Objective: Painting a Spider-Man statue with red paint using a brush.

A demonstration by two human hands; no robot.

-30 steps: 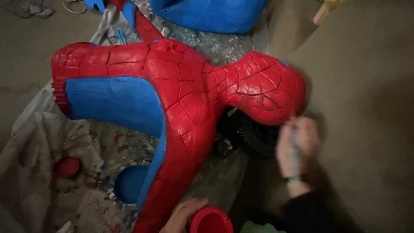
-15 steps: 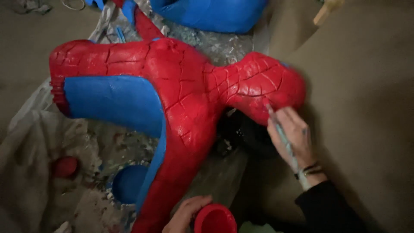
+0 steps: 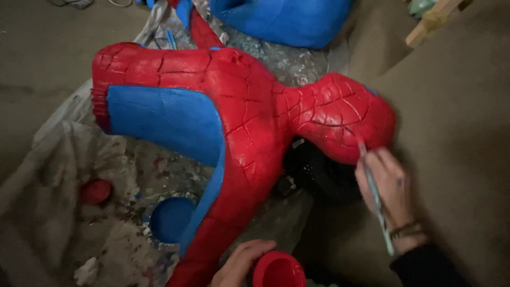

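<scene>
A large red and blue figure torso (image 3: pixel 234 117) with black web lines lies on a paint-spattered sheet. Its red head (image 3: pixel 340 114) points right. My right hand (image 3: pixel 388 196) grips a thin paintbrush (image 3: pixel 374 194) whose tip touches the lower edge of the head. My left hand (image 3: pixel 239 263) is at the bottom edge, fingers curled around a small red paint cup (image 3: pixel 279 270).
A blue paint pot (image 3: pixel 171 219) and a red lid (image 3: pixel 95 191) sit on the spattered plastic sheet (image 3: pixel 69 212). Another blue sculpted part (image 3: pixel 287 18) lies at the top. A wooden piece (image 3: pixel 433 18) is at the top right. Bare brown floor (image 3: pixel 457 106) surrounds.
My right hand rose from beside the dark gap under the head and brought the brush tip onto the head's lower edge. The left hand and red cup stayed put.
</scene>
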